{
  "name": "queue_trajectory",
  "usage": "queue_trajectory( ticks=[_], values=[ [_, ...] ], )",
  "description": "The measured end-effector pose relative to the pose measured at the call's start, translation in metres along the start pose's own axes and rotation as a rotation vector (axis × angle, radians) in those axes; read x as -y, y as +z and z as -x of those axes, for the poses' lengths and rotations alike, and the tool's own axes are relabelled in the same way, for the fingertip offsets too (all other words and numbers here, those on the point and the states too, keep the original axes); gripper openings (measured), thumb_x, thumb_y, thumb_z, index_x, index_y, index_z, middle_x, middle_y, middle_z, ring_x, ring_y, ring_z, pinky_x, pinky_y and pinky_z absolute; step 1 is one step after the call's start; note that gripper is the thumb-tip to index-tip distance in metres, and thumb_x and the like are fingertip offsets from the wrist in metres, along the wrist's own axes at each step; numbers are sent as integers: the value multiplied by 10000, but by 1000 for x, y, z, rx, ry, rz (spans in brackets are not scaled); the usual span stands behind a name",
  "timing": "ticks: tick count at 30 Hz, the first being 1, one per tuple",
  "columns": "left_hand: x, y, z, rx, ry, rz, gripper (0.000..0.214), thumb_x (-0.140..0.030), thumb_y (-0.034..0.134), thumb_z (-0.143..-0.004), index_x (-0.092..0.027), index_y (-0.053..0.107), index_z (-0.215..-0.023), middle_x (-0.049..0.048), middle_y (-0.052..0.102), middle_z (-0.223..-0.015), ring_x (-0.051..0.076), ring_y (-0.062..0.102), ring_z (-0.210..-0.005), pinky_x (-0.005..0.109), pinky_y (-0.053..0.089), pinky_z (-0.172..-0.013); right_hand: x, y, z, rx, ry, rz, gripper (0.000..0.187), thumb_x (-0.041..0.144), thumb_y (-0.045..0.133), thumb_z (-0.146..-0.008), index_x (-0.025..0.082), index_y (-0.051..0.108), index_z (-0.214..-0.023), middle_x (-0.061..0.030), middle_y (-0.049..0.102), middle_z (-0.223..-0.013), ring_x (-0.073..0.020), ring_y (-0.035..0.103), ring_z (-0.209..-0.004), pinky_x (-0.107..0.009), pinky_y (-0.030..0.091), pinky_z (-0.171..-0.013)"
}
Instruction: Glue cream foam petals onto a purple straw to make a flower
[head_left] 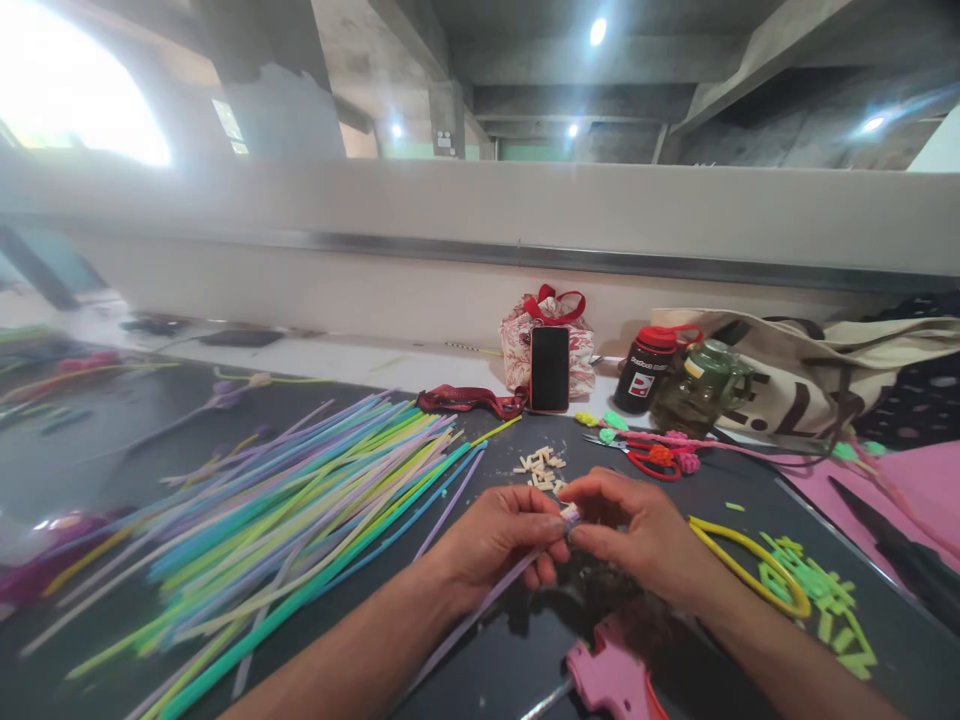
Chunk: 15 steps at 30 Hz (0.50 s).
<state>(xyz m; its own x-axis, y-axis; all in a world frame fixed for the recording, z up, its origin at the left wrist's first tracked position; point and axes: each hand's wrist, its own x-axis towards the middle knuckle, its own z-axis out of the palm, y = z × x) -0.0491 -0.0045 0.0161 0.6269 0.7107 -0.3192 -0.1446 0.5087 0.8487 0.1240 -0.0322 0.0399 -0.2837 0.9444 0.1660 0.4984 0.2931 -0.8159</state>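
My left hand (499, 535) and my right hand (637, 535) meet over the dark table (525, 660), fingers pinched together. Between them they hold the tip of a long lilac stick (480, 610) that runs back under my left wrist; its pale end (571, 516) shows between the thumbs. Just beyond the hands lies a small heap of short pale pieces (541, 468). A pink glue gun (611, 680) lies right below my hands.
A big fan of coloured sticks (300, 500) covers the left of the table. Red-handled scissors (649, 458), a yellow loop (750, 565) and green cut shapes (817, 595) lie at the right. A phone (550, 368), patterned bag (517, 345), bottle (645, 368), jar (701, 385) and tote bag (825, 365) stand behind.
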Motion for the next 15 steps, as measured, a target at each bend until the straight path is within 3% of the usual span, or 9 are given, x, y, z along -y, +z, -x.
queue_trajectory(
  ticks=[5,15],
  values=[
    [2,-2,-1,77,-37,51,224,-251,703,-622,-132,527,-694,0,625,-546,66,532,-374,133,379,-350,0,1,2,20,-23,-7,113,174,597,-725,209,662,-811,18,572,-715,-119,518,-658,-216,391,-576],
    [1,3,0,-12,-33,-28,238,-285,692,-629,-137,526,-716,-8,612,-565,55,516,-395,124,316,-334,-4,3,1,11,-59,22,126,108,548,-713,194,641,-720,8,600,-719,-132,558,-696,-238,415,-631]
  ],
)
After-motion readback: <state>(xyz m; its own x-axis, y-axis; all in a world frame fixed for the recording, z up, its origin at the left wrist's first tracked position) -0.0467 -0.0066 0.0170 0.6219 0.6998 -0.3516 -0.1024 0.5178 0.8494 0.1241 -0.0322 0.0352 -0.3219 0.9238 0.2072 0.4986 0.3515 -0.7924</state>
